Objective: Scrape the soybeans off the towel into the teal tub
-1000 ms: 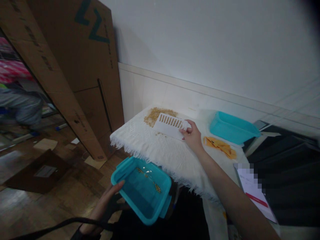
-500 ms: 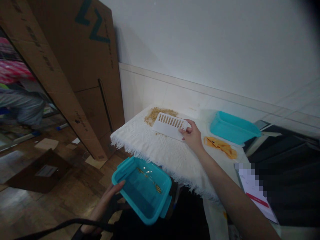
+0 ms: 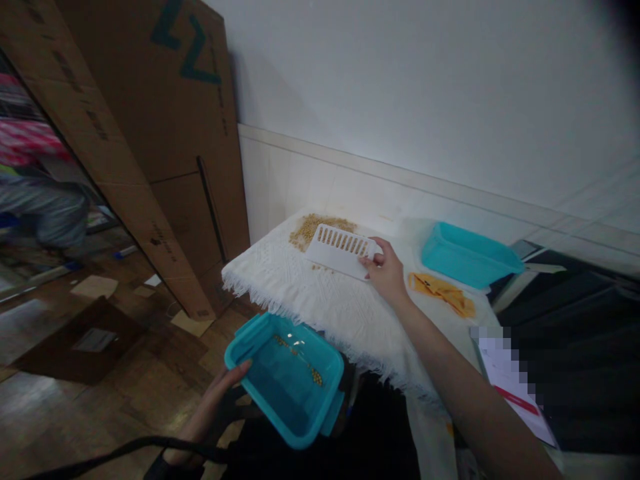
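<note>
My left hand (image 3: 225,393) grips the near-left rim of a blue plastic container (image 3: 280,393), thumb over the edge, fingers beneath. It is held tilted just below the fringed edge of a white tablecloth (image 3: 280,287), with a few yellowish beans (image 3: 316,377) inside. In my right hand (image 3: 385,270) is the right end of a white slotted plastic board (image 3: 333,257), pinched between thumb and fingers and resting on or just over the cloth. Behind the board lies a spread pile of yellowish beans (image 3: 313,227). A few more beans lie at its near edge.
A second blue container (image 3: 467,257) stands at the table's right, with a yellow cloth (image 3: 443,293) before it. A paper sheet (image 3: 515,393) lies at right. A tall cardboard box (image 3: 185,153) stands left, and flattened cardboard (image 3: 80,340) is on the floor. A person's leg (image 3: 45,207) shows far left.
</note>
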